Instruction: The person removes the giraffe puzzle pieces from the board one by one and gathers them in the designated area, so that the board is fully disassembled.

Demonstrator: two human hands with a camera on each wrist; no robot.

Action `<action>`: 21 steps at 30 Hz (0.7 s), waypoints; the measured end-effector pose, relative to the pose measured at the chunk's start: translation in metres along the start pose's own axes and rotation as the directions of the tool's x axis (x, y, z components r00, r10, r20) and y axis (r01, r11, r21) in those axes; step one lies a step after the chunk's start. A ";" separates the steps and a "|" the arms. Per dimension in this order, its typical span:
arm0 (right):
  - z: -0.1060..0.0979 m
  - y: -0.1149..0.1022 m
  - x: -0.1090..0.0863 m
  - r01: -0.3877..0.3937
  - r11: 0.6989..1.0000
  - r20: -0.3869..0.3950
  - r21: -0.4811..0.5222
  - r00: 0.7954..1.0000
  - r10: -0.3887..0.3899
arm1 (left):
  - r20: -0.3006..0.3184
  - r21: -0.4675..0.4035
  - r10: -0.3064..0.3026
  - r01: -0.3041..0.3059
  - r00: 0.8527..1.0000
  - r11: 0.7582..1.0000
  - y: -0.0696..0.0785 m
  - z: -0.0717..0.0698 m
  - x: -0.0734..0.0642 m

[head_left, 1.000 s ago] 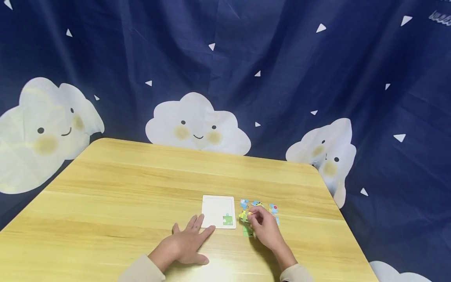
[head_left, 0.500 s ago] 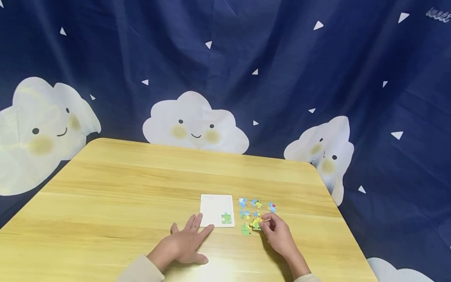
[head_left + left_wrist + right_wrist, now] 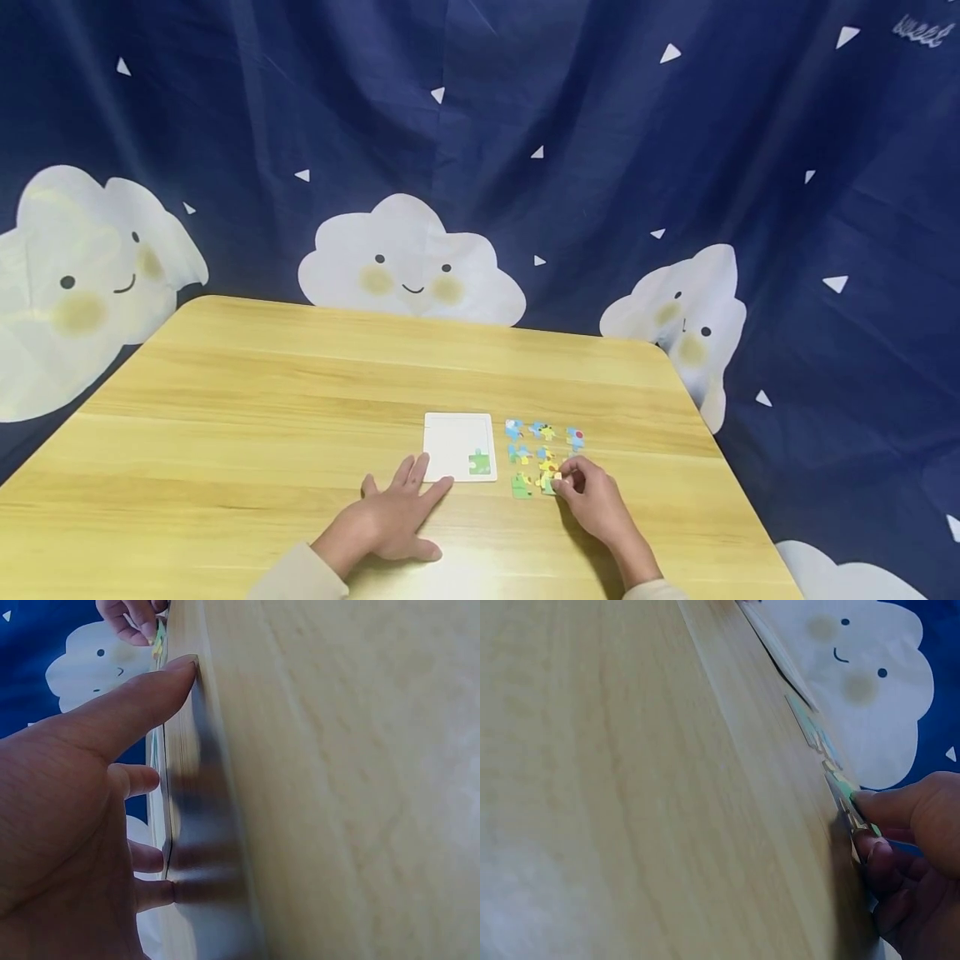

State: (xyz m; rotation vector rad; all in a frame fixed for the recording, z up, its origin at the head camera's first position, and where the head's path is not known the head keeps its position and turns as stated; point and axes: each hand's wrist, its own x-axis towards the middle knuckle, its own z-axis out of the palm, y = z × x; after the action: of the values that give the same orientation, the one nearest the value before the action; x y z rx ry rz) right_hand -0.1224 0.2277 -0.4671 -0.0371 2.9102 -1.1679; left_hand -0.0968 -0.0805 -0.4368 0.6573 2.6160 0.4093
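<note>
My right hand (image 3: pixel 597 504) pinches a yellow-and-green puzzle piece (image 3: pixel 550 484) between thumb and fingers, low over the table at the near right of the loose pieces. In the right wrist view that puzzle piece (image 3: pixel 843 784) is tilted, its lower edge close to the wood. A square white puzzle tray (image 3: pixel 448 440) lies to the left, with one green puzzle piece (image 3: pixel 480 462) in its lower right corner. My left hand (image 3: pixel 393 518) is spread, its straight fingertips at the tray's near edge. In the left wrist view the left thumb (image 3: pixel 142 705) is stretched out.
Several loose puzzle pieces lie in rough rows right of the tray, among them a green one (image 3: pixel 521 486), a blue-and-white one (image 3: pixel 513 429) and one with a red dot (image 3: pixel 575 437). The wooden table (image 3: pixel 300 383) ends before a dark blue curtain (image 3: pixel 480 100).
My right hand has moved right with the pinched piece, from beside the tray to the near right of the loose pieces, then slightly lower. The left hand has stayed at the tray.
</note>
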 end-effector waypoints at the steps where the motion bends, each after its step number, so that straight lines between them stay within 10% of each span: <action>1: 0.000 0.000 0.000 0.001 1.000 0.009 0.000 1.000 -0.001 | -0.002 -0.001 0.000 0.000 1.000 1.000 0.000 0.000 0.000; 21: -0.002 -0.004 0.007 0.003 0.999 0.016 0.049 1.000 -0.004 | -0.003 0.002 -0.004 0.004 1.000 1.000 0.001 0.001 0.000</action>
State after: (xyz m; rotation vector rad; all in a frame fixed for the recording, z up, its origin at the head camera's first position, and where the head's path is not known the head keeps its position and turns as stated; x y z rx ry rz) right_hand -0.1289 0.2256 -0.4628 -0.0514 2.8673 -1.2327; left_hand -0.0966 -0.0796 -0.4372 0.6531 2.6202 0.4065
